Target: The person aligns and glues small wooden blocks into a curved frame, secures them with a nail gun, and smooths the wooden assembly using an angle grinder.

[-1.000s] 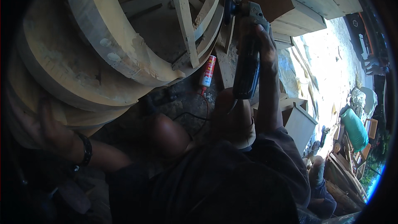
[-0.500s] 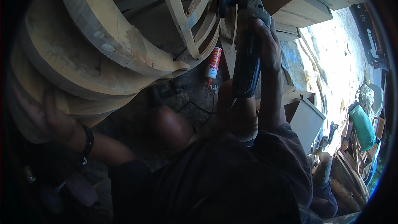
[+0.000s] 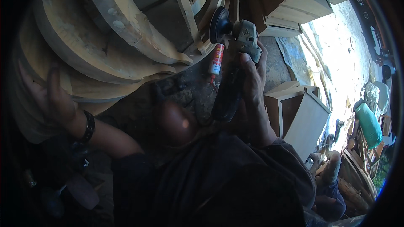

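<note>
In my right hand is an angle grinder, gripped around its dark body just below the grey gear head. A round black pad on the grinder faces left, apart from the wood. My left hand, a dark band on its wrist, rests against the outermost of several curved wooden pieces. Its fingers are stretched out and hold nothing. Behind the grinder, a white and red glue bottle stands cap down on the floor or leans there; I cannot tell which.
Slatted wooden framework rises beyond the curved pieces. At the right lie a pale box-like wooden piece and larger wooden drawers or cabinets. A green sack and scrap wood sit farther right, near another person's leg.
The grinder has come down and toward me, its lower end swinging left and its pad turning more into view. The curved wood and my left hand appear slightly higher in the picture.
</note>
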{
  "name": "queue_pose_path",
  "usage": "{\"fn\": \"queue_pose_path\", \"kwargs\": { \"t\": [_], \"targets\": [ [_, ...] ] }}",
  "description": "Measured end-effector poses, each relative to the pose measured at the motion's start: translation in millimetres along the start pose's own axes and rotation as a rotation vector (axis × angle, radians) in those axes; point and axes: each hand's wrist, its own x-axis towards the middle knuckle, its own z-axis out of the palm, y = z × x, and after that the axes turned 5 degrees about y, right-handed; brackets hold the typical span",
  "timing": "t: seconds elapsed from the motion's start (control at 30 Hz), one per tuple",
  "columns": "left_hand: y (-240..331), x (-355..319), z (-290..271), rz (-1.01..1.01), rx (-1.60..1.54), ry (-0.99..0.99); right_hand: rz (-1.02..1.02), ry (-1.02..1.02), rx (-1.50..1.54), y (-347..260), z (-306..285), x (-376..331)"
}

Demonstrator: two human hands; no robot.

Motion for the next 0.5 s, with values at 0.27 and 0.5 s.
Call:
{"fn": "queue_pose_path", "kwargs": {
  "t": [0.27,0.5],
  "targets": [
    [-25.3,6.5,-26.8,0.323,0.551,-0.189,0.062,0.076,0.072,8.5,9.0,-16.1],
    [-34.2,9.4,-32.0,0.420,0.548,-0.233,-0.016,0.141,0.104,20.6,19.7,-5.5]
  ]
}}
